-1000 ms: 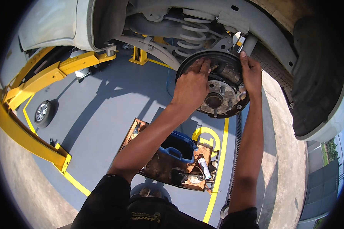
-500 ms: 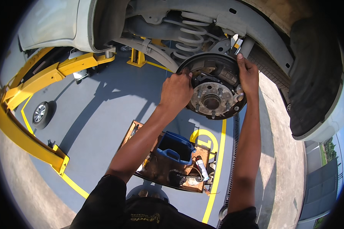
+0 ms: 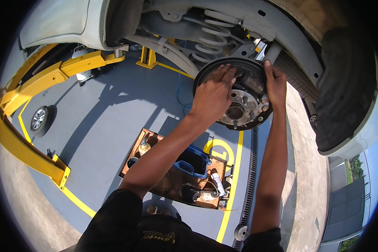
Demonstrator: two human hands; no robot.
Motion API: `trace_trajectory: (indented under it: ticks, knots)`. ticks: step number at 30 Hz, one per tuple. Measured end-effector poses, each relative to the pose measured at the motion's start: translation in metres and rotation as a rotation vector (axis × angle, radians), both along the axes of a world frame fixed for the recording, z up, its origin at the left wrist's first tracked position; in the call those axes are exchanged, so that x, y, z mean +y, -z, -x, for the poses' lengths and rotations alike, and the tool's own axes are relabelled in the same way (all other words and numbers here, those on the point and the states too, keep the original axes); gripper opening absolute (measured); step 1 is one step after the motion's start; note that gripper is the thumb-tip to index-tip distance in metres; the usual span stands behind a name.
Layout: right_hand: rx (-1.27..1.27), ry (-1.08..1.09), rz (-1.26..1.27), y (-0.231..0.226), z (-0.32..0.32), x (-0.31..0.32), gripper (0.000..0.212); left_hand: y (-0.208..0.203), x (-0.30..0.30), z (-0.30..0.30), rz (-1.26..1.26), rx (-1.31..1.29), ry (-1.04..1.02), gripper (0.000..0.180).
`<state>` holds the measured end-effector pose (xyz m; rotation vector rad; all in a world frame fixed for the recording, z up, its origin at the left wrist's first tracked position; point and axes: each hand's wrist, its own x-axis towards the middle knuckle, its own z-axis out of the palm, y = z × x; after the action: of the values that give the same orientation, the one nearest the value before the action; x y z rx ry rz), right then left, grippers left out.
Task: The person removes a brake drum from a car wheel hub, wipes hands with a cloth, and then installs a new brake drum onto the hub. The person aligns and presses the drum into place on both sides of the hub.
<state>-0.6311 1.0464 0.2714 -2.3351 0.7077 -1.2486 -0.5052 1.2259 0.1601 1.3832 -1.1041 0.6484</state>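
Observation:
A round drum brake assembly with a dark brake backing plate (image 3: 203,71) hangs under the raised vehicle. At its centre sits a rusty wheel hub (image 3: 253,105) with several studs. My left hand (image 3: 214,94) lies across the upper left of the assembly, its fingers stretched over the brake parts and covering part of the hub. What lies under those fingertips is hidden. My right hand (image 3: 276,84) grips the plate's right rim, thumb upright in front and the other fingers mostly out of sight behind it.
A coil spring (image 3: 214,38) and suspension arms sit behind the brake. Below stands a tool cart (image 3: 180,187) with a blue open container (image 3: 193,161) and a spray can (image 3: 217,182). A yellow lift arm (image 3: 67,69) and a loose wheel (image 3: 40,119) are at left.
My left hand has moved right from the plate's left edge, over the brake parts, its fingers now stretched out. My right hand stays on the right rim. The view has shifted slightly.

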Motion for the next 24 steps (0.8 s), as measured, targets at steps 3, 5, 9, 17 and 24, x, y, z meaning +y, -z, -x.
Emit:
trace_trajectory:
  ticks: [3, 5, 9, 17, 24]
  knots:
    - [-0.004, -0.001, 0.058, 0.0, 0.0, 0.001, 0.064, 0.005, -0.006, -0.001, -0.118, 0.187, 0.089, 0.034]
    - [-0.014, 0.002, 0.04, 0.0, -0.001, -0.002, 0.064, 0.005, -0.009, -0.001, -0.161, 0.285, 0.06, 0.035]
    - [-0.006, -0.044, -0.011, 0.002, -0.001, -0.008, 0.065, 0.001, -0.003, 0.001, 0.054, -0.068, 0.016, 0.033]
    - [0.015, 0.02, 0.027, 0.002, 0.0, -0.007, 0.072, -0.006, -0.003, -0.004, -0.067, 0.095, 0.073, 0.032]
    - [0.012, 0.04, 0.062, 0.0, 0.0, -0.004, 0.076, 0.001, -0.002, -0.005, -0.076, 0.151, 0.074, 0.029]
